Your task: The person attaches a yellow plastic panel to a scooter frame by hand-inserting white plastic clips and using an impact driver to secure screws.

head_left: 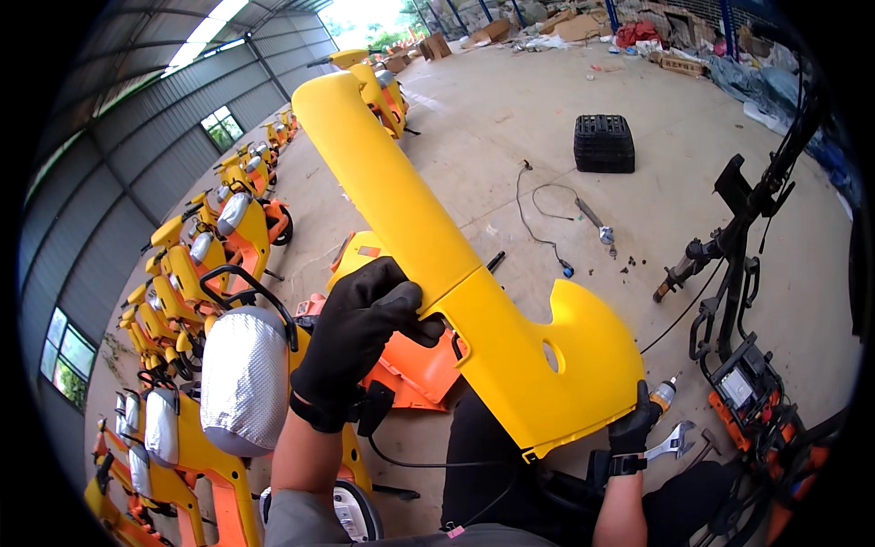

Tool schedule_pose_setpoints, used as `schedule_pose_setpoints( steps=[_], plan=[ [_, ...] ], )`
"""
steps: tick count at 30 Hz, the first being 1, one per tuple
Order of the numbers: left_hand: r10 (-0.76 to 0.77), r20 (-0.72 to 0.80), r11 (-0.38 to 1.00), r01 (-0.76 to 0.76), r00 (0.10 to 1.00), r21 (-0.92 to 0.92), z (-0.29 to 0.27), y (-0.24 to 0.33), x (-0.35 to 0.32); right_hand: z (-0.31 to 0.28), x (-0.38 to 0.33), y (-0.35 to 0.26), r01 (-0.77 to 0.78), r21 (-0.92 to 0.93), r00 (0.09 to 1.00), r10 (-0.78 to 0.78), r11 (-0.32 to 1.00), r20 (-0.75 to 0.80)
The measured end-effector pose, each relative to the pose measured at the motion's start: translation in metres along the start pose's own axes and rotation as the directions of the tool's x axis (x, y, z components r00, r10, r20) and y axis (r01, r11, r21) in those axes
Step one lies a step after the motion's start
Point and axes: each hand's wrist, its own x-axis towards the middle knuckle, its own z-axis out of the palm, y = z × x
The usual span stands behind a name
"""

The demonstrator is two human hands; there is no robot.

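A long yellow plastic body panel (428,237) is lifted up in front of me, its narrow end pointing up and left, its wide lower end with a round hole at the right. My left hand (355,333), in a black glove, grips the panel's middle at its lower edge. The gloved right hand (633,424) holds the panel's bottom right corner. Beneath the panel lie orange body parts (410,369) on the floor.
A row of yellow-and-orange scooters (196,273) with silver seat covers lines the left. A stripped black scooter frame (743,264) stands at right. A wrench (670,444), a screwdriver (663,395), cables and a black crate (603,143) lie on the concrete floor.
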Motion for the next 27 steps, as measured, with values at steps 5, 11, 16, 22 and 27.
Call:
schedule_pose_setpoints(
  steps=[5,11,16,22,27],
  plan=[
    [0.009,-0.001,0.999,-0.010,1.000,-0.040,0.003,-0.003,0.008,-0.001,-0.001,-0.002,-0.064,-0.023,0.998,0.064,0.998,0.000],
    [0.007,0.051,0.997,-0.004,0.999,-0.072,0.008,-0.005,0.008,-0.007,0.001,0.005,-0.073,-0.018,0.997,0.073,0.997,-0.003],
    [0.060,0.098,0.998,-0.058,0.993,-0.029,0.011,-0.004,0.003,-0.011,0.004,0.011,-0.123,-0.018,0.991,0.124,0.992,0.055],
    [0.078,0.185,0.994,-0.091,0.980,0.067,0.022,0.010,-0.006,-0.030,0.011,0.012,-0.179,-0.011,0.977,0.179,0.984,0.118],
    [0.055,0.232,0.998,-0.047,0.971,-0.039,0.036,0.013,-0.014,-0.028,0.011,0.011,-0.263,-0.038,0.949,0.266,0.964,0.167]
  ],
)
